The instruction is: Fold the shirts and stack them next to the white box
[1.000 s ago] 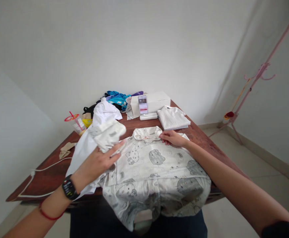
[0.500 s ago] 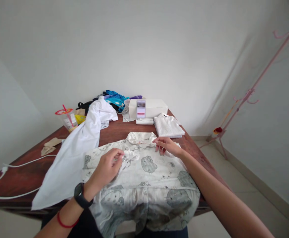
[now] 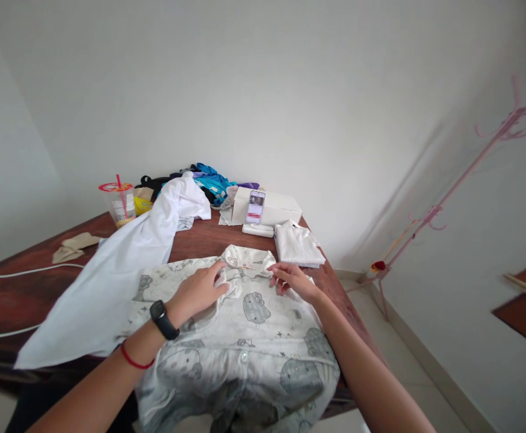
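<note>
A white shirt (image 3: 281,325) with grey cartoon cat heads lies spread on the table, its collar (image 3: 247,257) at the far side and its lower part hanging over the near edge. My left hand (image 3: 200,291) rests on the left front by the collar, thumb and forefinger apart around a bunched fold. At the collar's right edge, my right hand (image 3: 294,281) pinches the cloth between thumb and forefinger, the other fingers curled below. A plain white garment (image 3: 105,288) lies left of the shirt, partly beneath it.
Behind stand a white box (image 3: 281,206), a propped phone (image 3: 254,207) and a folded white garment (image 3: 298,245). A plastic cup (image 3: 122,207) with a straw, a clothes pile (image 3: 213,180) and a white cable (image 3: 28,273) are leftward. A pink coat rack (image 3: 466,171) stands right.
The view has swung a little to the right. My left hand has moved up toward the collar, its thumb and forefinger spreading. My right hand stays at the collar's right edge.
</note>
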A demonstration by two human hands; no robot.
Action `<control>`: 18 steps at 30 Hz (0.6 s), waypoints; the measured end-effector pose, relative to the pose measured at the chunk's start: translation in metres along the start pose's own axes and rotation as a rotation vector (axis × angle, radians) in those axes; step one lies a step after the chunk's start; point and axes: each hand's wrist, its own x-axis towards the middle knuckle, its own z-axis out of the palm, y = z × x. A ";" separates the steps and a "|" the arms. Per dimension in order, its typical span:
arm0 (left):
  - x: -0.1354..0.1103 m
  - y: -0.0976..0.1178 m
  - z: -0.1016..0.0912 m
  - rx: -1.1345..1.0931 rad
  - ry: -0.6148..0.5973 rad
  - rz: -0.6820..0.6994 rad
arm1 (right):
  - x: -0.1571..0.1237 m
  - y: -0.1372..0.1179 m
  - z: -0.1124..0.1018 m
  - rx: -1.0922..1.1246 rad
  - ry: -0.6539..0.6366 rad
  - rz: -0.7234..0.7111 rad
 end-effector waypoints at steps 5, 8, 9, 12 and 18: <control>-0.004 0.009 0.003 0.071 0.139 -0.024 | -0.002 -0.004 0.001 0.008 -0.020 0.012; -0.005 0.011 0.000 0.017 0.230 0.032 | -0.003 -0.004 0.001 0.008 -0.033 0.013; -0.006 0.012 -0.002 -0.022 0.265 0.064 | -0.003 -0.004 0.001 0.010 -0.036 0.012; -0.010 0.015 -0.003 -0.154 0.391 0.150 | -0.004 -0.003 0.001 0.022 -0.044 0.018; -0.029 0.028 0.013 -0.268 0.463 0.428 | -0.010 -0.010 0.001 0.112 -0.143 0.005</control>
